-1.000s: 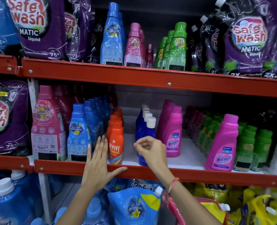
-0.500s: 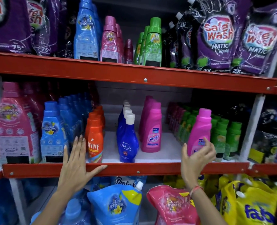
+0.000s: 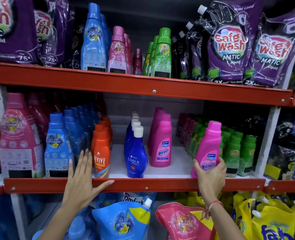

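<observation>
My right hand (image 3: 210,175) grips the lower body of a pink Vanish bottle (image 3: 208,144) standing alone at the front right of the middle shelf. My left hand (image 3: 82,179) lies flat with fingers spread on the red front rail of the middle shelf (image 3: 143,185), its fingertips in front of an orange Revive bottle (image 3: 101,149) and a blue fabric-softener bottle (image 3: 58,146). A row of blue Ujala bottles (image 3: 135,151) and a row of pink Vanish bottles (image 3: 161,144) stand between my hands.
Green bottles (image 3: 233,149) stand behind the held bottle. A large pink softener bottle (image 3: 20,135) is at the left. The upper shelf (image 3: 153,87) carries bottles and purple Safe Wash pouches (image 3: 229,47). Blue, pink and yellow refill pouches (image 3: 124,222) fill the bottom shelf.
My right hand left the Ujala bottle, swung right and closed round the lone pink Vanish bottle. The view shifted right. My left hand stayed on the rail.
</observation>
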Action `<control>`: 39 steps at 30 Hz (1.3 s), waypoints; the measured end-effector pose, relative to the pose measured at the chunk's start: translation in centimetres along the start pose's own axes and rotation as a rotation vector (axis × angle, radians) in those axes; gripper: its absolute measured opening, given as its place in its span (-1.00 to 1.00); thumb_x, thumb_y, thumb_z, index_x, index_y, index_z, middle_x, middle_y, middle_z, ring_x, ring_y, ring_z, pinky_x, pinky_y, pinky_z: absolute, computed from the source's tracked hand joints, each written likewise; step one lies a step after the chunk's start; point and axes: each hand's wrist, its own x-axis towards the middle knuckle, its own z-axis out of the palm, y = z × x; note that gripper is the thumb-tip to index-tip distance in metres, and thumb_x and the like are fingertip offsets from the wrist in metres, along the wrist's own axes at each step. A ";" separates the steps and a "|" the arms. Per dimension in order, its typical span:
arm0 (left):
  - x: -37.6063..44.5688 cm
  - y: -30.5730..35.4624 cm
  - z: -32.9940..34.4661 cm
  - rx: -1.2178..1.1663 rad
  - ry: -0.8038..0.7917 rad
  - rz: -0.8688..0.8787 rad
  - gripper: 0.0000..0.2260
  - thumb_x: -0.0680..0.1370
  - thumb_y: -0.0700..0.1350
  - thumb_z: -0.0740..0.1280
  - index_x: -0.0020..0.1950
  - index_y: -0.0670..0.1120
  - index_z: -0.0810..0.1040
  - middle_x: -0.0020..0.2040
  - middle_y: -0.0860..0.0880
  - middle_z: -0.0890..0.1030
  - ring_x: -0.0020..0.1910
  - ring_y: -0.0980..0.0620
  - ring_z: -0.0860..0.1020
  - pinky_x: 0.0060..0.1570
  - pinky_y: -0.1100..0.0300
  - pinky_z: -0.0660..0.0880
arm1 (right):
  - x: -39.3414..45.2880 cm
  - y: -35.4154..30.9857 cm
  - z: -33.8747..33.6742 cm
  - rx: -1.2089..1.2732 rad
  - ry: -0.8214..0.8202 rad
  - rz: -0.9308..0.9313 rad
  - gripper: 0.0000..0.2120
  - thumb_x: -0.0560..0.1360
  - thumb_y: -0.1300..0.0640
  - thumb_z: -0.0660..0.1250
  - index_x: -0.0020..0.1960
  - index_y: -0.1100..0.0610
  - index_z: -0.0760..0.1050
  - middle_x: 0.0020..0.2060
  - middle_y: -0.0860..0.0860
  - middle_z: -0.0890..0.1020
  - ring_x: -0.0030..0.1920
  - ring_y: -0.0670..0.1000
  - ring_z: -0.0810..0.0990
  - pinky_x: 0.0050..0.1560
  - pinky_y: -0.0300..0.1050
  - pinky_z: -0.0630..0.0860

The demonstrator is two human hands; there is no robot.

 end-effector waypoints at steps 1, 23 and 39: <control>0.0 0.0 0.0 0.002 -0.002 -0.001 0.08 0.35 0.58 0.01 0.58 -0.21 -0.02 0.61 -0.11 0.04 0.59 0.00 -0.05 0.52 0.09 -0.35 | -0.4 -0.3 0.2 0.005 -0.014 -0.008 -0.17 0.28 -0.04 0.56 0.37 0.31 0.30 0.24 0.31 0.50 0.23 0.34 0.49 0.19 0.22 0.45; -0.1 -0.1 -0.1 -0.028 0.008 -0.015 0.06 0.37 0.57 0.04 0.58 -0.19 -0.02 0.60 -0.10 0.05 0.59 0.01 -0.04 0.51 0.14 -0.35 | -5.3 -4.9 4.3 0.122 -0.319 -0.125 -0.23 0.25 -0.11 0.58 0.31 0.21 0.39 0.14 0.18 0.61 0.12 0.17 0.61 0.06 -0.01 0.51; -0.4 0.4 -0.6 -0.395 0.071 -0.082 -0.14 0.45 0.46 0.06 0.59 0.04 -0.13 0.61 0.09 -0.04 0.57 0.19 -0.10 0.54 0.10 -0.18 | -9.7 -12.9 2.0 0.545 -0.302 -0.377 -0.77 0.57 0.12 0.27 0.22 0.08 0.48 0.08 -0.05 0.52 0.14 -0.07 0.52 0.17 -0.29 0.43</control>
